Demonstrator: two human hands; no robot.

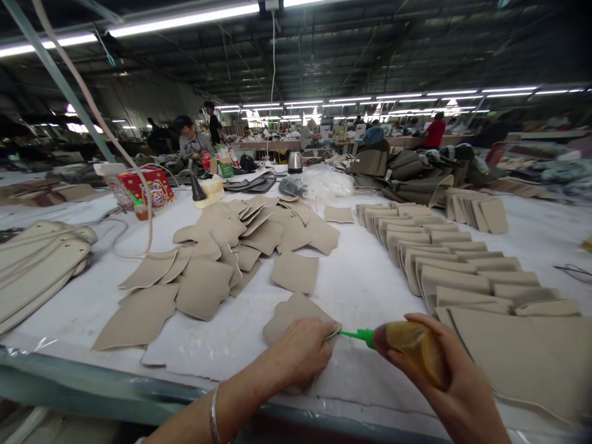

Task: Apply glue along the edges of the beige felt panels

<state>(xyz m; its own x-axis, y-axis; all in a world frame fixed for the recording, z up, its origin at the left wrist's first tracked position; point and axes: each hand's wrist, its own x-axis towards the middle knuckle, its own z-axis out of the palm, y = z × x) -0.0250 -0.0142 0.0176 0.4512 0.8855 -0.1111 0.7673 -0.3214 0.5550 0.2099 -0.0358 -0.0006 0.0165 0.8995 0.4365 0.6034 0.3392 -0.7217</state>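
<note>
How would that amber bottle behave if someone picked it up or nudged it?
The bottle probably gives when squeezed, since its see-through wall looks like thin plastic. Its rounded body suggests it might roll if laid on the table. The slim green nozzle would likely bend if pushed.

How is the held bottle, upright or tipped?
Tipped: the bottle lies nearly sideways in the right hand, green nozzle pointing toward the held beige piece.

Bright white tabletop [354,277] beneath a dim roof [324,58]

Long fluorescent tubes [185,20] glare overhead, nearly blown out; only soft shadows lie under the beige panels [295,273]. Distant workers [435,131] look blurred, wide-angle distortion stretches the sides, and the upper right corner falls almost black.
</note>
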